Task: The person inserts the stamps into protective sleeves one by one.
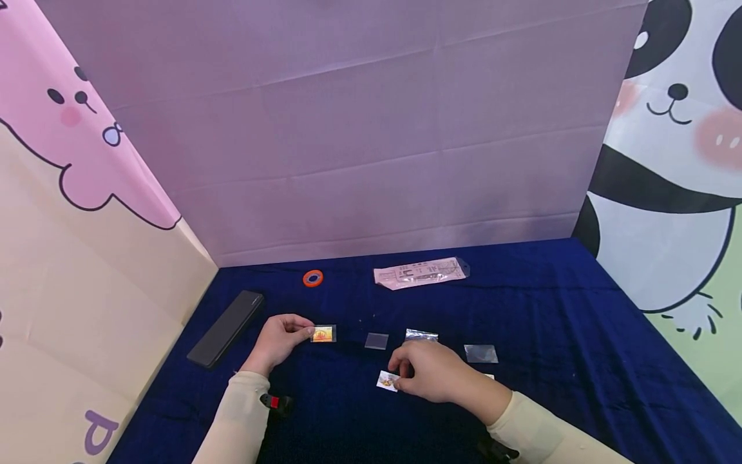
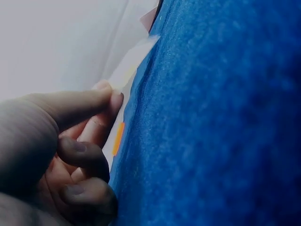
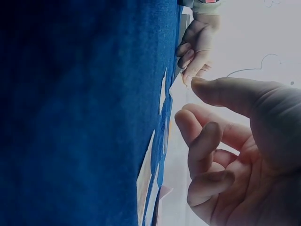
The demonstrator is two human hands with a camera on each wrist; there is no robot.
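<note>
My left hand (image 1: 279, 340) pinches the edge of a small orange-and-yellow picture card in a clear sleeve (image 1: 323, 334), between thumb and fingertips. In the left wrist view the sleeve (image 2: 134, 61) tilts slightly off the blue cloth. Over a small white picture card (image 1: 386, 381) hovers my right hand (image 1: 431, 372). The right wrist view shows its thumb (image 3: 221, 92) and forefinger apart, with nothing between them. An unfilled clear sleeve (image 1: 376, 341) lies between the hands. Behind the right hand a shiny clear packet (image 1: 421, 334) is partly covered.
Right of my right hand lies another clear sleeve stack (image 1: 481, 354). A white card corner (image 1: 489, 376) peeks out by the right wrist. Farther back are an orange ring-shaped roll (image 1: 313, 278) and a pink-printed package (image 1: 420, 274). A long dark flat case (image 1: 226, 328) lies at left.
</note>
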